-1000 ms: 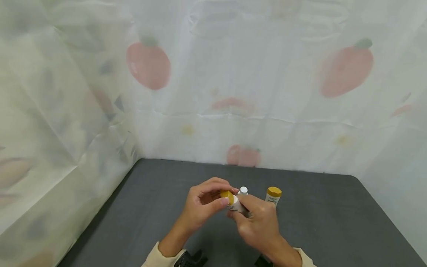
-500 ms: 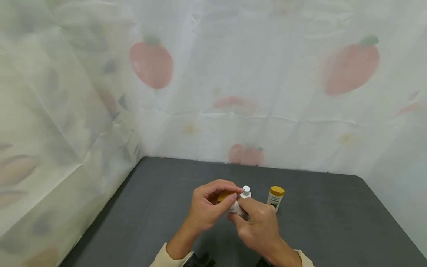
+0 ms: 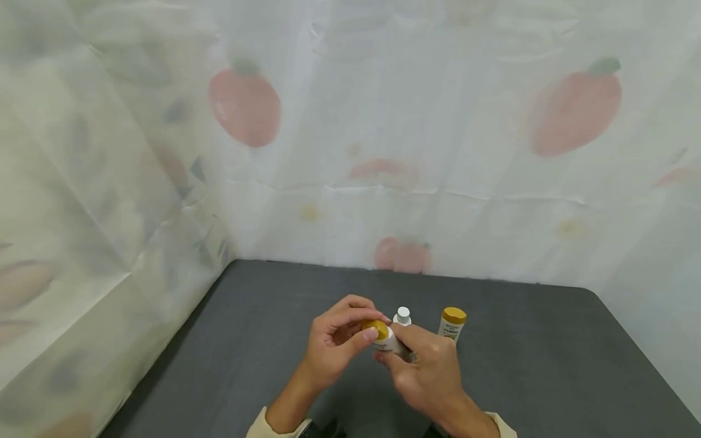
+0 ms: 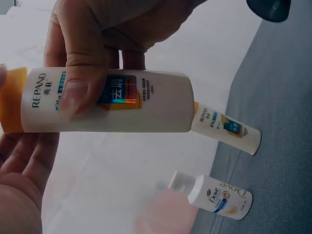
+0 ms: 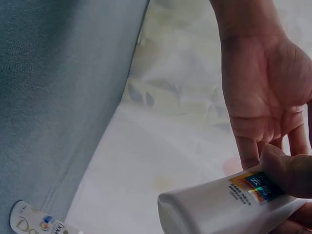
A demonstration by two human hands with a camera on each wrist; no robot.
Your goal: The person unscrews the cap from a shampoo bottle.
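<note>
My right hand (image 3: 429,368) grips a white shampoo bottle (image 4: 161,102) around its body, thumb across the label. The bottle lies tilted above the table, its yellow cap (image 3: 376,329) pointing left. My left hand (image 3: 334,344) pinches that cap between thumb and fingers. In the right wrist view the bottle's base (image 5: 175,212) faces the camera and its cap is out of frame. Just behind the hands stands a white Dove bottle (image 4: 224,197) with a white cap. To its right is a second yellow-capped bottle (image 3: 452,323), partly covered by my right hand in the head view.
A dark grey table (image 3: 547,353) with rounded far corners lies under the hands. Pale sheeting with printed fruit (image 3: 328,152) hangs along the back and left sides. Both standing bottles are close to my right hand.
My left thumb rolled up over the cap half a second ago and is now back lower, showing the cap again. My right hand keeps its hold; the standing bottles stay put.
</note>
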